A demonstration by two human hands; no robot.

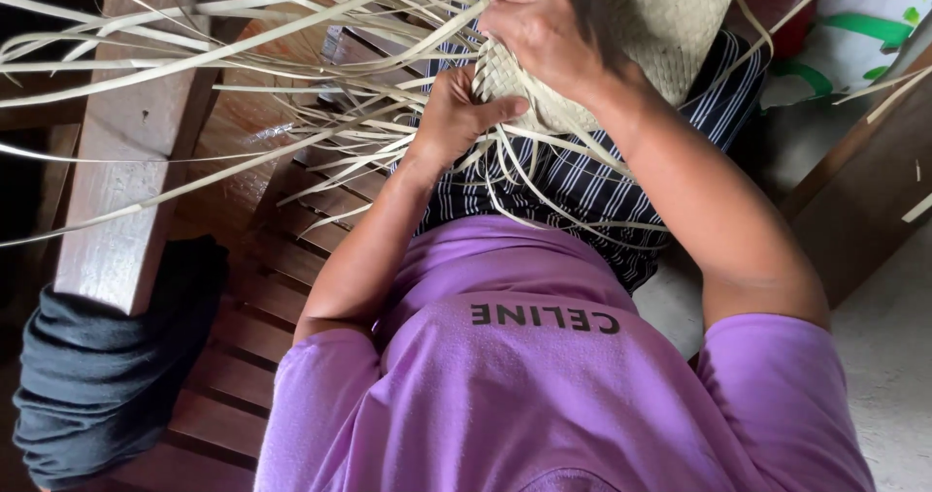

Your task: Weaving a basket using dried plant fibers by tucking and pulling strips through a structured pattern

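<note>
A pale woven palm-leaf mat piece [670, 16] rests on my lap, over a dark striped skirt [582, 186]. Many long loose leaf strips [291, 75] fan out from its left edge. My right hand [544, 31] lies on top of the weave with its fingers closed over the edge. Just below it, my left hand [456, 114] pinches the woven corner, thumb pressed against the strips.
I sit on a slatted wooden bench [243, 298] with a broad wooden armrest [126, 162] at left. A dark grey cloth [97, 376] is bundled by the armrest. A colourful fabric [854, 26] lies at top right, above a bare concrete floor [893, 356].
</note>
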